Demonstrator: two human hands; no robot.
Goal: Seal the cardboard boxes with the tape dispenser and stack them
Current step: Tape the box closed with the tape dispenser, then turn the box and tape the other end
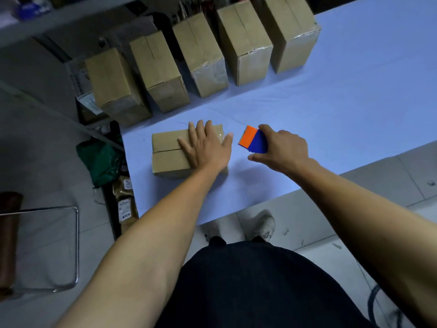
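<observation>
Box [175, 152] is pinned by the flat left hand [205, 147]; beside it, dispenser [254, 142] is gripped in the right hand [283, 147], seemingly for taping.

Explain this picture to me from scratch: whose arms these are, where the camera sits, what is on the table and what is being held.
No machine here: a person wears a camera on the head, looking down at both arms. The left hand lies flat, fingers spread, on a small cardboard box on the pale blue table. The right hand grips an orange and blue tape dispenser just right of that box, apparently held above the table. Five more boxes stand in a row along the far edge. A metal stool stands on the floor at left.
</observation>
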